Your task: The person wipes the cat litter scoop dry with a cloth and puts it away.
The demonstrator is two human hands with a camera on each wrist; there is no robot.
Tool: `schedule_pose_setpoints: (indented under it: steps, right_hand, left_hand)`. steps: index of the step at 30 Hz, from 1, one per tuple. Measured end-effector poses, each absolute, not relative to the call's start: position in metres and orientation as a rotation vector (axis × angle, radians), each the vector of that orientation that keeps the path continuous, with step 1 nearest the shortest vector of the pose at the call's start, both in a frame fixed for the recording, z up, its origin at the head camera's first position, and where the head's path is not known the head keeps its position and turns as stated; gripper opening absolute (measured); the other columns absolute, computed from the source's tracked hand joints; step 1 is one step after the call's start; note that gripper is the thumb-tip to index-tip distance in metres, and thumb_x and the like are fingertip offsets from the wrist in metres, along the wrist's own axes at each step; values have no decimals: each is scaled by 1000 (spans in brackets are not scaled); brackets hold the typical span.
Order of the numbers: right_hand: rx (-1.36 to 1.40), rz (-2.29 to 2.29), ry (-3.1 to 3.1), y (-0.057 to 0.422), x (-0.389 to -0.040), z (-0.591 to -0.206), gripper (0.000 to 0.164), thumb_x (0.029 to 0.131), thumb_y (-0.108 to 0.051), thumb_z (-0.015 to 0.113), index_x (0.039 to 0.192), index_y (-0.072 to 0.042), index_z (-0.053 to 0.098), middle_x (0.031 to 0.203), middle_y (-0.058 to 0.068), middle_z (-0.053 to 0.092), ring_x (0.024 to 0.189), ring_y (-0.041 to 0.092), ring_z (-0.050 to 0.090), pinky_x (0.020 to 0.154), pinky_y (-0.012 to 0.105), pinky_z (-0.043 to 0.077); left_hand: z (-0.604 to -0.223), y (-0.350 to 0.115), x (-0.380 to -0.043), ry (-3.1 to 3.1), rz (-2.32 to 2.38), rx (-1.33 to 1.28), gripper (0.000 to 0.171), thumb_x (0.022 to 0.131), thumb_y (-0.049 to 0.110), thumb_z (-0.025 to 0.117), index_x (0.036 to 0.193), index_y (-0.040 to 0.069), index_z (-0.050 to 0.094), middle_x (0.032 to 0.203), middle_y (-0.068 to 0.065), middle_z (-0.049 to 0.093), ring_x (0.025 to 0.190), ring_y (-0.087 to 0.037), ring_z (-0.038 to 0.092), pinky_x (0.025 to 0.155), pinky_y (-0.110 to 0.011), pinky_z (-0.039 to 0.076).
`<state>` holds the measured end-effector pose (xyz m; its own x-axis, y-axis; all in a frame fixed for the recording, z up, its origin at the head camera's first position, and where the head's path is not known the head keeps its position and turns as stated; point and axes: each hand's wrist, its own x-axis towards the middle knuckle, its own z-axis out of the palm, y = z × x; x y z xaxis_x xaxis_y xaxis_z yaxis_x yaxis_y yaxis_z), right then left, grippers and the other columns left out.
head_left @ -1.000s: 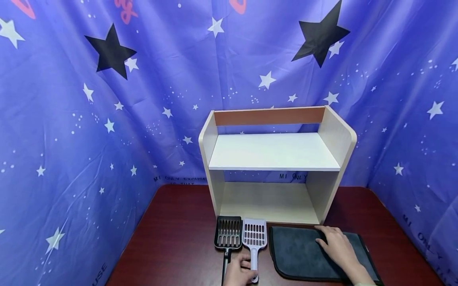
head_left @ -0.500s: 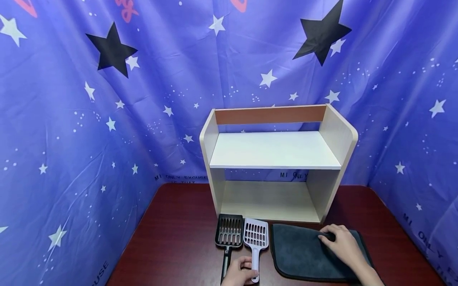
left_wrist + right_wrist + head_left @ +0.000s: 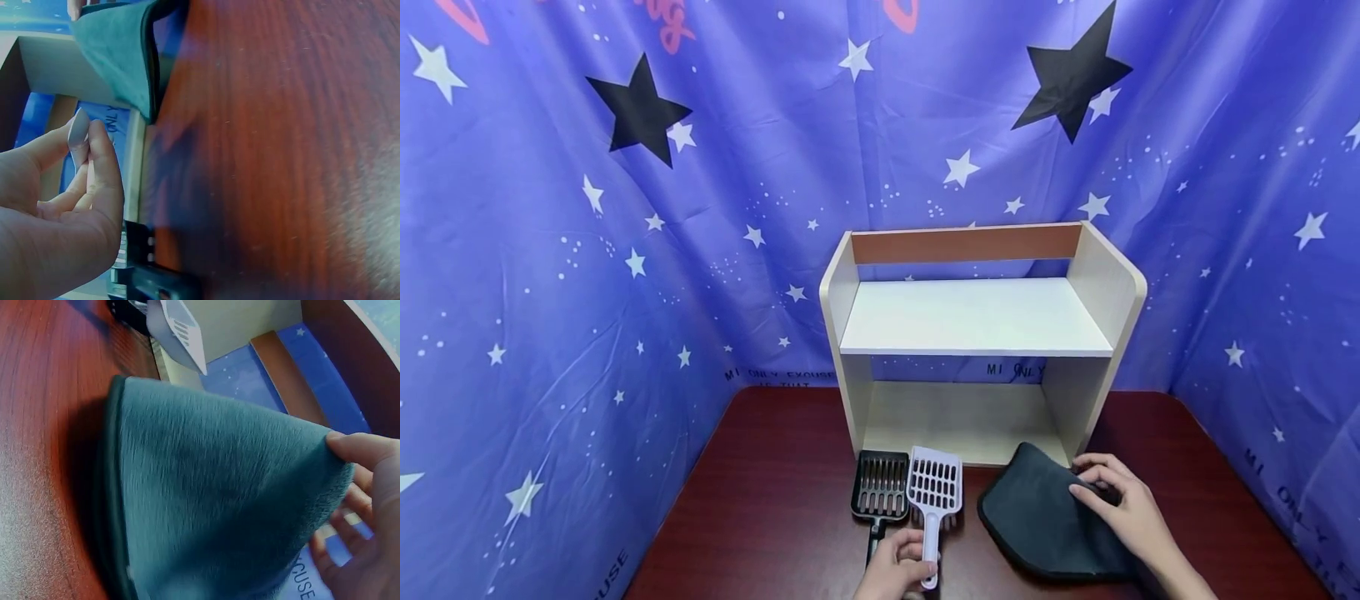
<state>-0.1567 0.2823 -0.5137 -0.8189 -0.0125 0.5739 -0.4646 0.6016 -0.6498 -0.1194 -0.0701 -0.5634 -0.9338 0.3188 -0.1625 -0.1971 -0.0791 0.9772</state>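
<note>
My left hand (image 3: 891, 567) pinches the handle of a pale lavender slotted litter scoop (image 3: 931, 533). The scoop head is tilted up, with its shadow on the table beneath. In the left wrist view, the handle end (image 3: 77, 130) shows between thumb and fingers. Beside it lies a black slotted scoop (image 3: 878, 527), its handle partly hidden by that hand. My right hand (image 3: 1131, 508) pinches the far edge of a folded dark grey-green plush mat (image 3: 1037, 517) with black edging. Close up in the right wrist view, the mat (image 3: 212, 481) hangs in a slope from thumb and fingers.
A two-tier wooden shelf unit (image 3: 973, 317) stands at the back of the dark red table (image 3: 760, 500), right behind the scoops and mat. Its white upper board and pale lower board show bare. A blue star-printed curtain (image 3: 760, 167) surrounds the table on three sides.
My right hand has gone from resting on the flat mat to pinching its edge and lifting it. My left hand has raised the lavender scoop's head. The black scoop stays put.
</note>
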Motion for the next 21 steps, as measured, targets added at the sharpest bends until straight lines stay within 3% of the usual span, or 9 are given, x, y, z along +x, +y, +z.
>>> schedule_pose_setpoints:
  steps: [6,9,14,17,21]
  right_hand:
    - [481,1172,-2201,275,-160,-501,32,77,9,77,80,-19,62,118,7,72,121,-5,52,90,1,37]
    - [477,1161,-2200,272,-159,-497,29,79,9,76,85,-17,64,115,-5,73,123,-8,53,95,0,38]
    - [534,1110,-2201,267,-157,-494,36,76,12,76,97,-15,67,122,-28,60,119,-12,55,99,0,35]
    - [617,1067,-2229,264,-155,-492,41,75,12,78,103,-17,67,121,-23,62,117,-11,56,99,1,36]
    - [710,960,-2264,259,-150,-488,48,74,9,79,112,-19,67,111,-12,65,104,-9,57,89,2,40]
  left_hand:
    - [-553,-75,-123,1909,2096,176,44,81,-4,67,121,-17,53,92,-5,69,74,-7,63,62,-18,56]
    - [-550,-79,-124,1900,2097,214,46,81,-4,66,121,-19,51,91,-2,68,74,-5,62,61,-17,55]
    - [-545,-86,-123,1840,2111,270,50,82,-3,65,124,-22,47,92,-1,68,74,-2,64,63,-17,56]
    - [-547,-90,-122,1798,2120,276,52,83,-2,66,125,-23,44,92,1,68,76,-1,65,65,-17,57]
    - [-548,-94,-120,1779,2125,282,55,84,-1,68,127,-24,41,94,0,69,76,-1,66,65,-18,57]
